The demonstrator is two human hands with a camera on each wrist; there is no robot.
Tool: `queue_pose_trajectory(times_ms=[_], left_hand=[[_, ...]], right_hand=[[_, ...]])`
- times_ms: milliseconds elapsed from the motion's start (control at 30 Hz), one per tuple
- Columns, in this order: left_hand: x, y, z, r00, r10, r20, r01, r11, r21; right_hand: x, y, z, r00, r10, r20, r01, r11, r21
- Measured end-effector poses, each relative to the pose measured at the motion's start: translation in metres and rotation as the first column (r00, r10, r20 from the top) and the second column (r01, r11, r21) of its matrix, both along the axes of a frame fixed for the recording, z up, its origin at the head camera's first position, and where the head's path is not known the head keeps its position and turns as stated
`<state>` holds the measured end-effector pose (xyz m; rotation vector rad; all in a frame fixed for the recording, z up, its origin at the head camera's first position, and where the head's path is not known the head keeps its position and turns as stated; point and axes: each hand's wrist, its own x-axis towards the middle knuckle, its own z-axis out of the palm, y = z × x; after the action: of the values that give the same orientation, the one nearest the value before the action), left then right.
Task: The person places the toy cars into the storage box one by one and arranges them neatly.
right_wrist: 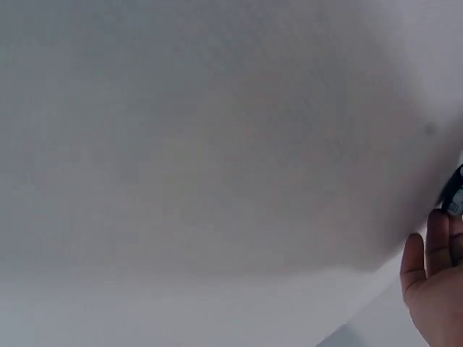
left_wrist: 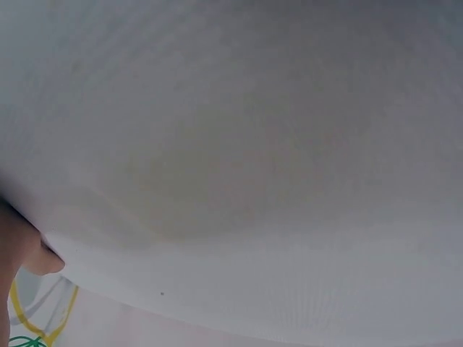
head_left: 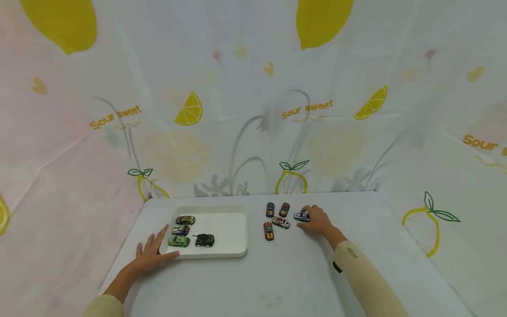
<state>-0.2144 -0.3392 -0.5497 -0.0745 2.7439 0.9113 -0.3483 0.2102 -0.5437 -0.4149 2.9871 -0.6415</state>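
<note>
My right hand (head_left: 318, 220) has its thumb and fingers around a white and blue toy car (head_left: 302, 216), at the right end of a group of small cars. In the right wrist view, the fingers (right_wrist: 438, 249) show at the right edge beside a dark bit of a toy car (right_wrist: 454, 196). My left hand (head_left: 148, 255) is spread at the near left corner of a white tray (head_left: 231, 253), its thumb along the front rim and its fingers by the left side. Only a little of that hand (left_wrist: 22, 249) enters the left wrist view.
Inside the tray are a green car (head_left: 179, 241), a blue and green car (head_left: 180, 230), a multicoloured car (head_left: 185, 219) and a black toy vehicle (head_left: 204, 240). Right of it lie an orange car (head_left: 269, 230), a white and red car (head_left: 281, 222), a blue car (head_left: 270, 209) and a dark car (head_left: 284, 209).
</note>
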Motion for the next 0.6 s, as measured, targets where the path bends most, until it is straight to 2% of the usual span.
queue_pose_trajectory(times_ms=[133, 267, 333, 467, 600], left_hand=[[-0.001, -0.001, -0.002, 1.0, -0.001, -0.01, 0.001, 1.0, -0.005], [-0.001, -0.001, -0.002, 1.0, -0.001, -0.013, 0.001, 1.0, -0.016], [-0.001, -0.001, -0.001, 1.0, 0.0, -0.017, -0.001, 1.0, -0.02], [-0.002, -0.001, 0.0, 1.0, 0.0, -0.028, 0.0, 1.0, -0.011], [0.0, -0.002, -0.001, 1.0, -0.007, -0.026, 0.007, 1.0, 0.012]], right_hand=[[-0.003, -0.003, -0.002, 1.0, 0.016, 0.027, -0.015, 0.999, -0.041], [-0.004, -0.006, 0.0, 0.999, -0.023, 0.045, 0.024, 0.999, -0.022], [-0.006, -0.008, 0.003, 0.998, -0.056, 0.023, 0.056, 0.998, -0.015], [-0.01, -0.018, 0.01, 0.991, -0.111, -0.075, 0.108, 0.993, -0.047], [-0.01, -0.037, 0.015, 0.985, -0.105, -0.135, 0.094, 0.992, -0.086]])
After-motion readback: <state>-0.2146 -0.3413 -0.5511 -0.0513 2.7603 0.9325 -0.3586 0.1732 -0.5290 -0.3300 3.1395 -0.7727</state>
